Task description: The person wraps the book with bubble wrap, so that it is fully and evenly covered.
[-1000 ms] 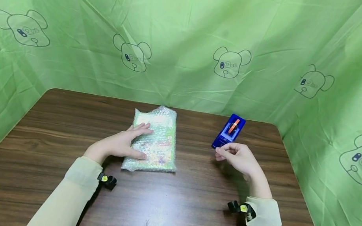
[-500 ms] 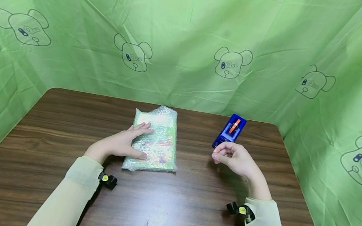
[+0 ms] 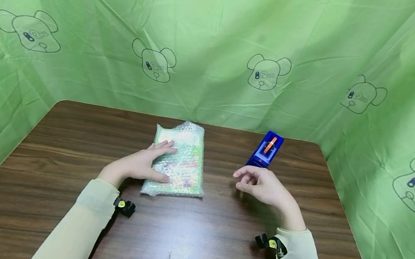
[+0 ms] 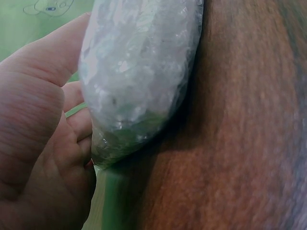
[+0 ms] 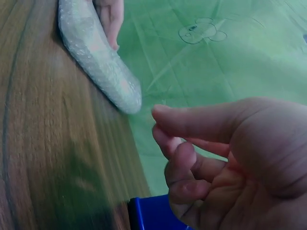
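On the table lies a flat bubble-wrapped package (image 3: 183,162), green and multicoloured under the clear wrap. My left hand (image 3: 142,162) rests spread over its left side, thumb and fingers on the wrap. The left wrist view shows the package's edge (image 4: 139,72) beside the thumb. To the right, a blue tape dispenser (image 3: 263,152) with an orange roll stands near the back edge. My right hand (image 3: 264,185) is just in front of it, fingers bent and thumb near the index finger. A faint clear scrap, apparently tape (image 5: 163,102), shows at the thumb tip; it is hard to make out.
The dark wood-grain table (image 3: 180,244) is bordered at the back and sides by green cloth walls (image 3: 215,34) printed with bear heads. A small black camera is strapped at each wrist.
My right hand has moved left and slightly toward me, away from the dispenser's front end; its index finger has straightened somewhat. The left hand and the package have stayed in place.
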The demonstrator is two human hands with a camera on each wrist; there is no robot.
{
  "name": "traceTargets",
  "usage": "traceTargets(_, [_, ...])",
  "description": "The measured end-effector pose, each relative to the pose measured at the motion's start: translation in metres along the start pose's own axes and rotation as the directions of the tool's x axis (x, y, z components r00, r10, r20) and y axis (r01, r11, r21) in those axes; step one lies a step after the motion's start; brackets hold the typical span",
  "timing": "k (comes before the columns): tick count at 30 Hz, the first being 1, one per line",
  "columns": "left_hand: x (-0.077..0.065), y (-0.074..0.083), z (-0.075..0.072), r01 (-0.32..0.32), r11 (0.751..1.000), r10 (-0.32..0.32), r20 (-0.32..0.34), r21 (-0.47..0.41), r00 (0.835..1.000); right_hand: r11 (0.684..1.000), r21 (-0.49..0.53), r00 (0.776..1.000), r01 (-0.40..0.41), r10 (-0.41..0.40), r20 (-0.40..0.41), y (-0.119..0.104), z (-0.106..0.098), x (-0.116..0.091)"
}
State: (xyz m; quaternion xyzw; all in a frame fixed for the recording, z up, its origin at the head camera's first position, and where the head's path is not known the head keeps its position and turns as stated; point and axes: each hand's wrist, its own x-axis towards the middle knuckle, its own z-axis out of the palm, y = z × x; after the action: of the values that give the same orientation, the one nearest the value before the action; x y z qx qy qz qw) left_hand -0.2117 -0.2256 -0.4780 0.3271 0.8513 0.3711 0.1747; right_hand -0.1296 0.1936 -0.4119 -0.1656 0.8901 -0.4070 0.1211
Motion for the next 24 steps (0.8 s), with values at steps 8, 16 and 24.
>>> traceTargets(8, [0.0, 0.001, -0.001, 0.002, 1.0, -0.002, 0.001, 0.014, 1.0, 0.985, -0.1, 0.989, 0.14, -0.145, -0.042, -0.008, 0.018, 0.015])
traceTargets(16, [-0.001, 0.002, 0.0, 0.015, 1.0, -0.015, 0.004, -0.009, 1.0, 0.979, 0.034, 0.965, 0.202, -0.194, -0.175, -0.008, 0.046, 0.043])
traceTargets(24, [0.0, -0.002, 0.0, -0.005, 1.0, 0.005, -0.001, 0.016, 1.0, 0.973, 0.161, 0.973, 0.162, -0.131, -0.189, -0.016, 0.058, 0.058])
